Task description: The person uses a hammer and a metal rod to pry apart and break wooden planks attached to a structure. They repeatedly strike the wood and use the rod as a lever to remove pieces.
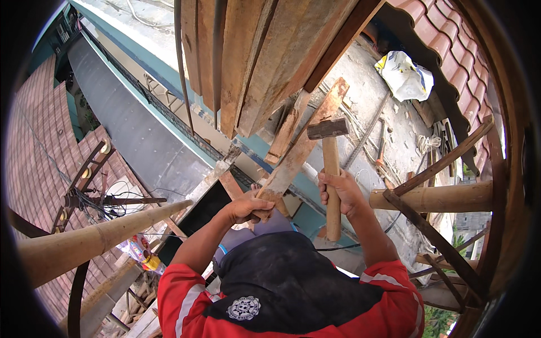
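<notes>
My left hand (pixel 250 208) grips the near end of a long, rough wooden board (pixel 291 164), which slants away up and to the right. My right hand (pixel 341 190) is closed round the wooden handle of a sledgehammer (pixel 328 129), its steel head up and lying over the board in the view; whether they touch I cannot tell. A shorter wooden piece (pixel 287 131) lies just left of the board. Above both hands hang several thick wooden planks (pixel 270 63), close together.
Bamboo poles (pixel 105 232) (pixel 435 198) run at both sides, with dark braces (pixel 439 245) at the right. Below are a rubble-strewn concrete slab (pixel 363 101) with a claw hammer (pixel 381 143), a white sack (pixel 405 76), tiled roofs (pixel 34 156) and tangled wires (pixel 95 205).
</notes>
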### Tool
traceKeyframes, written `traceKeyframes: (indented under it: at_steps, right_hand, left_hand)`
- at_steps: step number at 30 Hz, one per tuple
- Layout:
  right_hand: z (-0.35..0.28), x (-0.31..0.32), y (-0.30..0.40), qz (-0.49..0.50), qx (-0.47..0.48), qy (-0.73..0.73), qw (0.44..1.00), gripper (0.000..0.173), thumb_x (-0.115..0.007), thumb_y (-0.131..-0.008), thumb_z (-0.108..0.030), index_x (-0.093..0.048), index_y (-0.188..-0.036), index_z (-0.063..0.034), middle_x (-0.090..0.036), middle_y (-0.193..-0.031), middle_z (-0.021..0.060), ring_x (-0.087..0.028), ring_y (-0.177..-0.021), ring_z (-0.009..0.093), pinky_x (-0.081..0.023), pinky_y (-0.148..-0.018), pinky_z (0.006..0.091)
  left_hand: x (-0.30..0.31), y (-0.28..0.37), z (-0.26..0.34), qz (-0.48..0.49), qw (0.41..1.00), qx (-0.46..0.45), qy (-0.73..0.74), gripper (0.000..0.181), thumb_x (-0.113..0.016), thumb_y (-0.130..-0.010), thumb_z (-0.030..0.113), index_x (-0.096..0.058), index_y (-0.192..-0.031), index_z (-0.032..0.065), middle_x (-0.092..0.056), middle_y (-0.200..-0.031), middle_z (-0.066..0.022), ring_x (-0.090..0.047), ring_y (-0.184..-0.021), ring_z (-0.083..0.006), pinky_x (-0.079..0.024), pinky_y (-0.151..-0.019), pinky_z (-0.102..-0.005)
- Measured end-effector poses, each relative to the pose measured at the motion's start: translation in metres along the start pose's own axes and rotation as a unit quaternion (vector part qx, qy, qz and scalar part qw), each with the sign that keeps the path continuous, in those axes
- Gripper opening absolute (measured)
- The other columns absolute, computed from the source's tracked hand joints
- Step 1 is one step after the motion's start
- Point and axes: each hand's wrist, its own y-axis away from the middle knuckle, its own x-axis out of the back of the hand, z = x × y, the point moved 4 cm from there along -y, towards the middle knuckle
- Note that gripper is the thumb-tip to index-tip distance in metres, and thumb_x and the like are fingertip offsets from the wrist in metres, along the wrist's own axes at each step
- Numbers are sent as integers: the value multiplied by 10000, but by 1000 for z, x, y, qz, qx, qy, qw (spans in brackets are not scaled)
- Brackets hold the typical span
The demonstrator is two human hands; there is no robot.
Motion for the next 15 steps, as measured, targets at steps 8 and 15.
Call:
traceKeyframes:
  at_steps: [8,15]
  right_hand:
    - [-23,19,25,54,163,-286,943,177,-673,-968,-239,-538,-964,-125,-481,-759,-17,-501,-605,82,-467,-513,277]
    - [33,-67,-11,-12,-25,-252,967,189,-666,-954,-177,-509,-936,-74,-508,-734,13,-521,-547,134,-501,-500,341]
  left_hand:
    - [-34,-15,-13,57,998,-5,23,358,-746,-896,243,-545,-1141,76,-654,-864,-106,-650,-680,-176,-420,-453,-262]
    - [-55,-43,-34,123,989,-58,50,335,-742,-895,244,-583,-1131,66,-662,-873,-78,-670,-668,-170,-394,-406,-238]
